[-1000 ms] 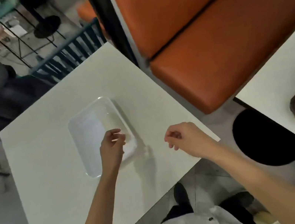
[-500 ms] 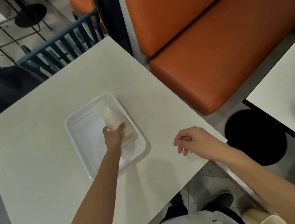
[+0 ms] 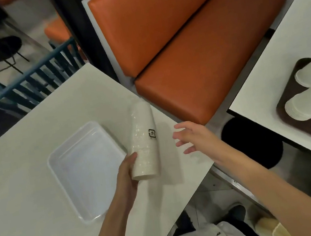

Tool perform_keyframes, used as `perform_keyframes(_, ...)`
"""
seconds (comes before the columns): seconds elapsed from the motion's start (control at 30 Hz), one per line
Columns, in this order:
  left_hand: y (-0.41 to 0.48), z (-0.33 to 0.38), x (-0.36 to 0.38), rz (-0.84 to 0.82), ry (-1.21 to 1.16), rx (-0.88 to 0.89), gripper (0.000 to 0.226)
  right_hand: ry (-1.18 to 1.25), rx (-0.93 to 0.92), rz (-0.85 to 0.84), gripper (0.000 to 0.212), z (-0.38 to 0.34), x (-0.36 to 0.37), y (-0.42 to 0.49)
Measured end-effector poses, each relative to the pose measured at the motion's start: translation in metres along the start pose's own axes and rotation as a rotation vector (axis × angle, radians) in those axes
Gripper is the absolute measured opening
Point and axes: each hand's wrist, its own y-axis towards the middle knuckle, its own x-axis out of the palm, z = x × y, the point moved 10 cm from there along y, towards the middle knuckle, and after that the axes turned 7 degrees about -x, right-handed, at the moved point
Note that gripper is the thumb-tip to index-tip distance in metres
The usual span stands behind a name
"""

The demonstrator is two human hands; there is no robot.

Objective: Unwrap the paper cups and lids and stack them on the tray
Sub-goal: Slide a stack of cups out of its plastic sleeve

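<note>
The left hand (image 3: 127,176) grips a long stack of paper cups (image 3: 144,140) at its near end, the thumb on the side that faces the tray and the fingers curled under it. The stack lies just beside the right edge of the white tray (image 3: 52,166), and its far end points to the far right corner of the table (image 3: 24,160). A shiny clear wrap seems to be around it, though the picture is a little blurred there. I cannot tell if the stack rests on the table or is lifted a little.

The right hand (image 3: 195,138) is near the stack but apart from it, over the right edge of the table. Its fingers are spread wide and it holds nothing.

In my judgement the stack is light and its walls are thin, so a hard squeeze could dent the cups. The wrap is probably slippery, and held at one end only, the long stack may bend or slide. It is better to hold it with one hand near each end and open the wrap at an end.
</note>
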Motion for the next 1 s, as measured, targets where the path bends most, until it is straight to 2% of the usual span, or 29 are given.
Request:
perform_keyframes(0.07, -0.004, -0.01, 0.043, -0.095, 0.015, -0.031, 0.027, 0.128, 0.055, 0.034, 0.057, 0.004, -0.022, -0.009)
perform_keyframes(0.13, -0.009, -0.021, 0.093, -0.215, 0.035, -0.074, 0.034, 0.294, 0.064, 0.056, 0.067, 0.007, -0.047, -0.022)
perform_keyframes(0.27, -0.019, -0.051, 0.184, -0.379, 0.088, -0.177, 0.044, 0.567, 0.003, 0.137, 0.068, 0.013, -0.108, -0.057)
perform_keyframes(0.33, -0.028, -0.067, 0.229, -0.438, 0.11, -0.217, 0.055, 0.623, -0.071, 0.236, 0.066, 0.013, -0.144, -0.077)
perform_keyframes(0.37, -0.033, -0.074, 0.252, -0.468, 0.102, -0.215, 0.053, 0.638, -0.125, 0.309, 0.064, 0.011, -0.166, -0.09)
perform_keyframes(0.43, -0.041, -0.084, 0.29, -0.461, 0.075, -0.158, 0.033, 0.682, -0.244, 0.467, 0.063, 0.005, -0.218, -0.121)
perform_keyframes(0.5, -0.045, -0.091, 0.313, -0.365, 0.07, -0.085, 0.031, 0.72, -0.361, 0.596, 0.061, -0.007, -0.273, -0.157)
perform_keyframes(0.6, -0.056, -0.103, 0.344, -0.25, 0.203, 0.044, 0.018, 0.789, -0.49, 0.737, 0.047, -0.014, -0.347, -0.215)
perform_keyframes(0.67, -0.075, -0.112, 0.388, -0.307, 0.319, 0.137, 0.024, 0.831, -0.528, 0.827, 0.046, -0.006, -0.391, -0.252)
perform_keyframes(0.73, -0.097, -0.121, 0.447, -0.434, 0.405, 0.222, 0.029, 0.833, -0.538, 0.871, 0.055, 0.002, -0.426, -0.279)
perform_keyframes(0.83, -0.127, -0.129, 0.526, -0.6, 0.562, 0.422, 0.029, 0.822, -0.554, 0.843, 0.055, 0.008, -0.454, -0.298)
perform_keyframes(0.9, -0.141, -0.138, 0.56, -0.68, 0.667, 0.538, 0.037, 0.87, -0.584, 0.818, 0.051, 0.013, -0.464, -0.305)
perform_keyframes(1.0, -0.142, -0.154, 0.589, -0.711, 0.807, 0.632, 0.047, 0.915, -0.605, 0.818, 0.051, 0.021, -0.484, -0.314)
